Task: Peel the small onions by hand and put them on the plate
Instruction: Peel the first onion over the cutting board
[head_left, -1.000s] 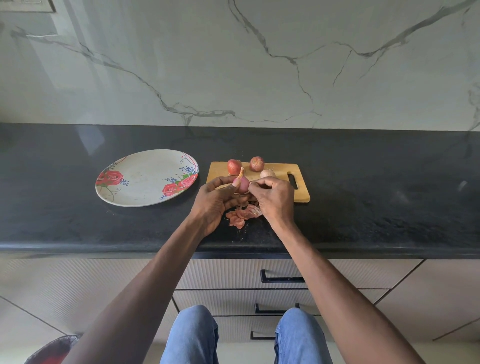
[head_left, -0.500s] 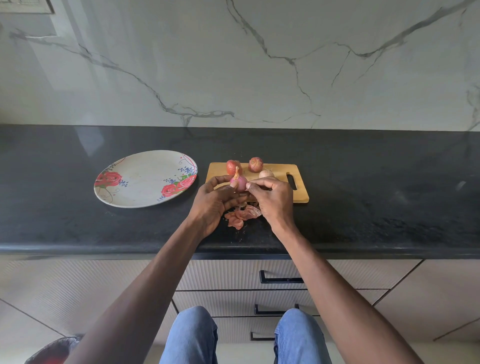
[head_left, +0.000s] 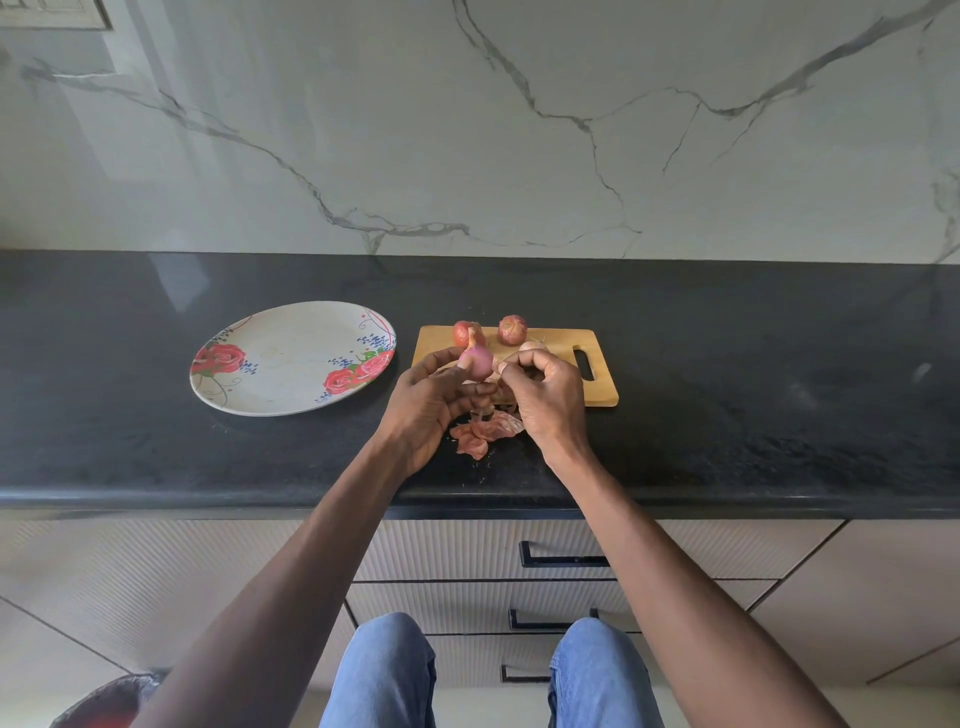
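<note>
Both hands mid-frame over the counter edge, working one onion.

Left hand (head_left: 434, 400) grips a half-peeled onion (head_left: 477, 360), fingers curled under and thumb on top; the pink flesh shows, and a flap of skin sticks up at its top. Right hand (head_left: 545, 400) is curled just right of it, fingertips pinched together; whether they pinch skin, can't tell. Peels (head_left: 485, 434) lie on the counter (head_left: 727, 415) below and between the hands. Behind the hands is the board (head_left: 602, 387) with two unpeeled onions (head_left: 512, 329) along its top edge, and a paler one (head_left: 534, 345) partly hidden by the right hand. Plate (head_left: 280, 358) sits left of centre, just beside the board, no onions on it.
</note>
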